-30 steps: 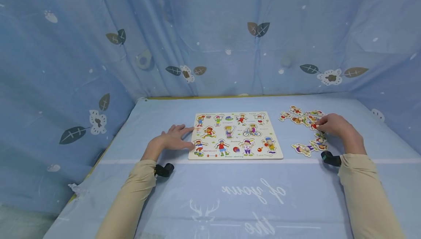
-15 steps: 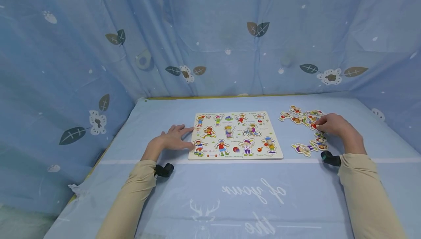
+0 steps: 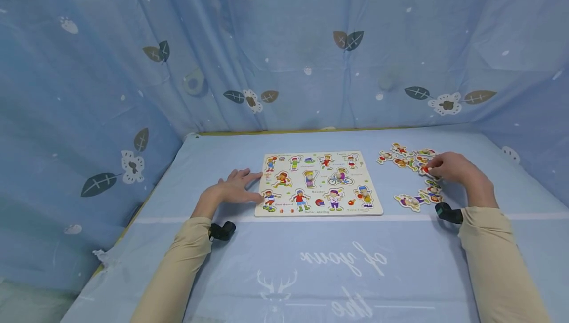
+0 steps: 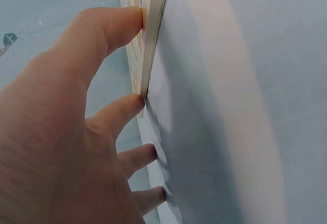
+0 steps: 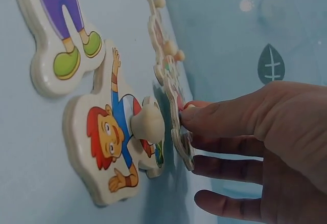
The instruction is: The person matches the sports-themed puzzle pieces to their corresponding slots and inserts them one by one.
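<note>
R hand [image 3: 449, 169] pinches a puzzle piece [image 3: 425, 169] in the loose pile nr the table's right edge, puzzle board [image 3: 317, 183] lying leftward mid-table, w/ L hand [image 3: 233, 189] flat, fingers spread, bracing its left edge.

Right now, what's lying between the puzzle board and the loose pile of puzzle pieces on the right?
Only bare blue tablecloth separates the puzzle board from the puzzle pieces, as the head view shows.
</note>
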`<action>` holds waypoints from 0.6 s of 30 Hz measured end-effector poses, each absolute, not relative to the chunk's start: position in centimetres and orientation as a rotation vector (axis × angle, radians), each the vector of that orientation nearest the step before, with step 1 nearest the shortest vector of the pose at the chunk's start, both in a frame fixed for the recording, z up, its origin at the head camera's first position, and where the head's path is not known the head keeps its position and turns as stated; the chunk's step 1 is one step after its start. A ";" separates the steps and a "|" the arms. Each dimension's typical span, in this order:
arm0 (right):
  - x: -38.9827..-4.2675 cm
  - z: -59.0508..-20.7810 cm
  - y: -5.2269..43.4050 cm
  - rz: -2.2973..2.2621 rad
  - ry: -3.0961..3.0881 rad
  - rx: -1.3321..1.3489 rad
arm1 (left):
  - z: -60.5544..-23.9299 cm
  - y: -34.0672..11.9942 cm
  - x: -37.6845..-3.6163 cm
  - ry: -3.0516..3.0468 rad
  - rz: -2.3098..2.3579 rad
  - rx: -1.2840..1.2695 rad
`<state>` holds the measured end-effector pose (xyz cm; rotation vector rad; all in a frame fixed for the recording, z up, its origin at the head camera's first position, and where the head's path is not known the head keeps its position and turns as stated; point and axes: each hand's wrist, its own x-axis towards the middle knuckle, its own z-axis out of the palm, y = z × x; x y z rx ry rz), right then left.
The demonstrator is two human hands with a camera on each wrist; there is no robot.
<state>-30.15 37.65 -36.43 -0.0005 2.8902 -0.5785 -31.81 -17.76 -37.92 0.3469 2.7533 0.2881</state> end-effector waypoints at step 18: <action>-30.2 -34.8 35.5 -0.648 2.938 -0.099 | -37.9 -17.8 -31.8 2.755 0.287 0.355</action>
